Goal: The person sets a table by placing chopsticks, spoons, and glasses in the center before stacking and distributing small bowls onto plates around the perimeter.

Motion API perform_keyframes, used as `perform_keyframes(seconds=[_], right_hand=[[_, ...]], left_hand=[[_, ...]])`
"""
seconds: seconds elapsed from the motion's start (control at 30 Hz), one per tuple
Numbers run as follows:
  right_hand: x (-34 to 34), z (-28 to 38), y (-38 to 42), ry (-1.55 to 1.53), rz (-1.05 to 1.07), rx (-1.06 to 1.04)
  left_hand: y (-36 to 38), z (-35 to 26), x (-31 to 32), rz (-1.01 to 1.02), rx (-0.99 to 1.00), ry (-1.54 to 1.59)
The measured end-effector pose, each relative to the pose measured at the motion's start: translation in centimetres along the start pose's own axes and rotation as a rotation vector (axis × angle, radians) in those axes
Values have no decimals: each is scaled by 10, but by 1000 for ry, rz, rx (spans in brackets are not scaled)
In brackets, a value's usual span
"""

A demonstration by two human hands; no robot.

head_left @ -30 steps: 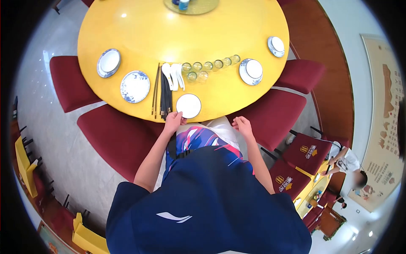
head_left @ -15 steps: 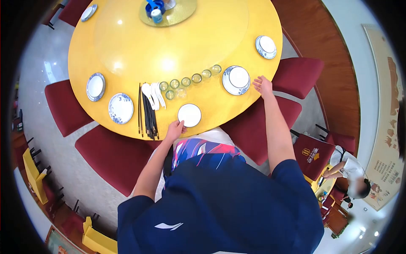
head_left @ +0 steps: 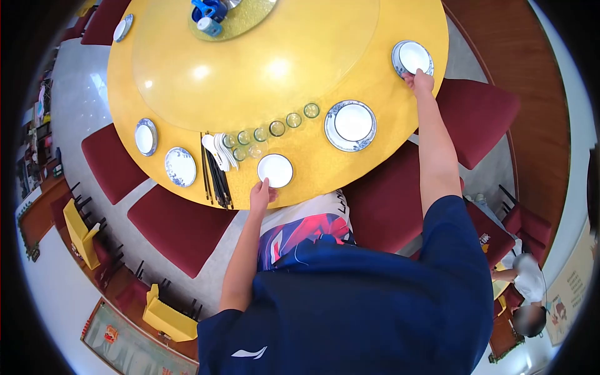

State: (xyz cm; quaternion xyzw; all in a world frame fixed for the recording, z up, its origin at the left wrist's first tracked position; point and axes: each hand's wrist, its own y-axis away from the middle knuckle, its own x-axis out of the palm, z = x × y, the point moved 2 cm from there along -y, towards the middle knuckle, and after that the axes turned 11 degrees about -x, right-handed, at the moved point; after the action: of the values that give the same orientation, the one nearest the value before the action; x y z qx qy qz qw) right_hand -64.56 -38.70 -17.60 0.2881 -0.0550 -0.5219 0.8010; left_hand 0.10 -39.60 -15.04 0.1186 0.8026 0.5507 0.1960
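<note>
My left hand (head_left: 264,193) pinches the near rim of a small white plate (head_left: 275,170) at the front edge of the yellow table (head_left: 300,194). At the upper right, my right hand (head_left: 419,81) has its fingers closed at the near edge of a white dish (head_left: 414,57), which sits on a blue-patterned plate (head_left: 398,59). Between my hands another white dish (head_left: 353,122) rests on a larger patterned plate (head_left: 351,145). Several glasses (head_left: 277,129) stand in rows beside white spoons (head_left: 215,149) and black chopsticks (head_left: 220,182).
Patterned plates (head_left: 180,167) lie at the table's left. A glass turntable holds a blue container (head_left: 210,10). Dark red chairs (head_left: 181,228) surround the table. Another person (head_left: 529,278) is at the lower right, by another table.
My right hand has reached up and right, from beside the nearer dish stack to the far one, and closed at its edge. My left hand stays at the small plate. The view has shifted.
</note>
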Motion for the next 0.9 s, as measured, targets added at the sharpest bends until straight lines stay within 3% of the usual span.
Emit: perform_keyframes(seconds=[0.13,0.27,0.47,0.63,0.7,0.73,0.8,0.9], right_hand=[[-2,8,13,-43,-97,-83],[-21,5,52,-198,-57,-110],[-46,-34,152,-259,99,15],[-61,-63,235,-299,26,69],[-69,-70,261,-256,59,46],[-73,-72,273,-220,64,47],[-79,-73,289,-209,64,44],[-86,-73,306,-112,86,20]], left_hand=[[22,-18,1,-41,-104,-249],[49,-53,32,-15,-78,-410],[54,-132,158,202,322,-635],[7,-158,227,75,565,-687],[-19,-156,236,-115,873,-852],[-15,-158,236,-109,873,-853],[-13,-161,236,101,620,-693],[-2,-162,222,144,608,-734]])
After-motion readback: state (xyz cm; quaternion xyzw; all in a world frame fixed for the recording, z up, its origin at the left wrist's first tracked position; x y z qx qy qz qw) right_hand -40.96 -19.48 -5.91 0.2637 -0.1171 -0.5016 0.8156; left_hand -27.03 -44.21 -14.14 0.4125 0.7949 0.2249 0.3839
